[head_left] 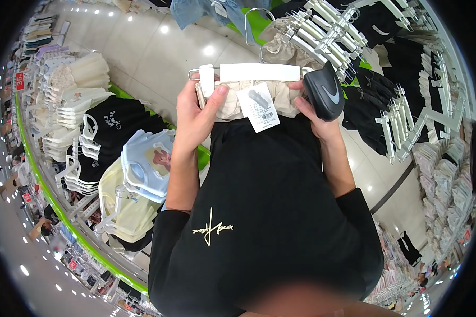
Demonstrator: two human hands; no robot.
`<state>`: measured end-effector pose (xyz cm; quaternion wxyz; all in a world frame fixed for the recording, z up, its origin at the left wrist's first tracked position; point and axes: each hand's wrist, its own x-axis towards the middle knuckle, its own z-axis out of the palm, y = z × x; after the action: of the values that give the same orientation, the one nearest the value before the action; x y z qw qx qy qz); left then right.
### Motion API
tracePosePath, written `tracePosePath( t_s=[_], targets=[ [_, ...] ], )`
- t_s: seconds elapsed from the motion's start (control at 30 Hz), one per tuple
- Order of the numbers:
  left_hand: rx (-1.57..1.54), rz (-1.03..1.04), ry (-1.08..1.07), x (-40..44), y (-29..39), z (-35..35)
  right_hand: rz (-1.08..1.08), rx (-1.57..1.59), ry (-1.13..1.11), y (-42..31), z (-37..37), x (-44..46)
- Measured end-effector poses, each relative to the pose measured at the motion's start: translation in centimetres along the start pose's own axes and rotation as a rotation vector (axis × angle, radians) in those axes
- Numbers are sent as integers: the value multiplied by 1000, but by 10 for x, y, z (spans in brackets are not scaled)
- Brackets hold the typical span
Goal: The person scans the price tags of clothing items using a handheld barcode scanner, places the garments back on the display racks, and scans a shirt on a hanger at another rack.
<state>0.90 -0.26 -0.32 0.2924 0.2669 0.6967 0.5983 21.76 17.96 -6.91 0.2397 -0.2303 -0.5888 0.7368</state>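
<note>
A white clip hanger [259,72] with a metal hook is held up in front of my chest. From it hangs a beige garment [228,105] with a gathered waistband; its kind cannot be told. A white paper price tag [257,108] with a barcode lies over its front. My left hand [200,112] is closed round the left end of the hanger and waistband, thumb in front. My right hand [314,117] pinches the right end of the garment. A black rounded handheld device [323,92] sits against that hand and hides part of it.
At left, a rack with a green edge [53,198] carries black, cream, yellow and light blue tops [148,164] on white hangers. To the right, a white metal rack [433,121] holds black clothes and several clip hangers [328,34]. Pale tiled floor [164,53] lies between.
</note>
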Motion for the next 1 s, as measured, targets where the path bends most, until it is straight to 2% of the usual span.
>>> tracePosePath(
  t_s=[0.07,0.17,0.27,0.33,0.43,0.57,0.6,0.7,0.8,0.97,1.0],
  targets=[
    [-30,0,6,0,1,2,26,-43,-13,-5,-1,3],
    [-112,-84,-27,-2,-1,-3,-74,-130,-46,-5,2,6],
    [-117,-56,12,-3,-2,-4,-112,-240,-42,5,2,9],
    [47,23,93,-5,-6,-3,-149,-395,-55,11,-1,9],
    [353,214,184,-7,-12,5,-94,-203,35,7,9,5],
    [684,525,160,-4,-13,25,-58,-98,-262,-9,12,7],
    [716,583,104,-3,-14,29,-74,35,-335,-10,17,9],
    [765,582,-18,-4,-15,42,-42,223,-316,-22,27,10],
    [791,596,-14,-8,-24,47,-133,-73,-461,-27,19,12],
    [812,696,17,-9,-22,52,-208,-110,-540,-23,26,12],
    [802,699,33,-9,-22,55,-256,-191,-481,-20,30,10]
  ],
)
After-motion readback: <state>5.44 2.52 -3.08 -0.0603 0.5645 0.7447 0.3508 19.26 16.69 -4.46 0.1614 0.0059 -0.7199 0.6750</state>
